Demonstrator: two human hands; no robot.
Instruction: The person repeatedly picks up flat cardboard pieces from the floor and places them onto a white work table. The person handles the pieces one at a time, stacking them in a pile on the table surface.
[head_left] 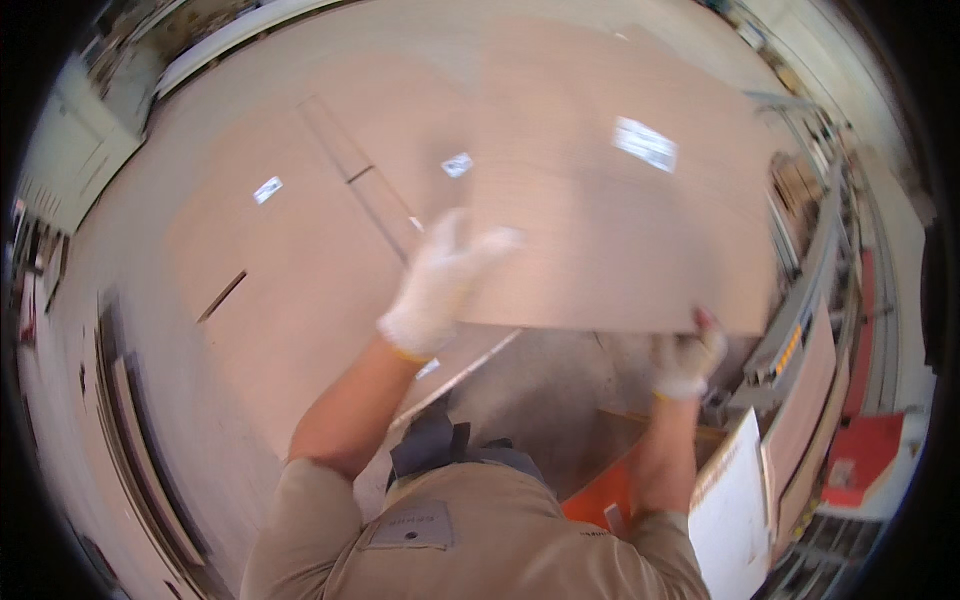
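A large flat brown sheet [620, 230] with a white label [645, 145] lies in front of me, tilted or raised on its near side; I cannot tell how high. My right hand [690, 358], in a white glove, is closed on its near edge toward the right corner, the thumb on top. My left hand [440, 285], gloved too and blurred, has fingers and thumb spread at the sheet's left edge. Whether it touches the sheet is unclear. Under and left of it, a wider brown sheet [270, 290] carries small white labels and dark slots.
On the right run a grey metal rail [805, 310] and leaning boards [800, 390]. A white panel [735, 500] and an orange piece [605, 490] stand by my right forearm. A red box [862, 460] is further right. Long dark strips [150, 430] lie at left; a pale cabinet [80, 140] stands beyond.
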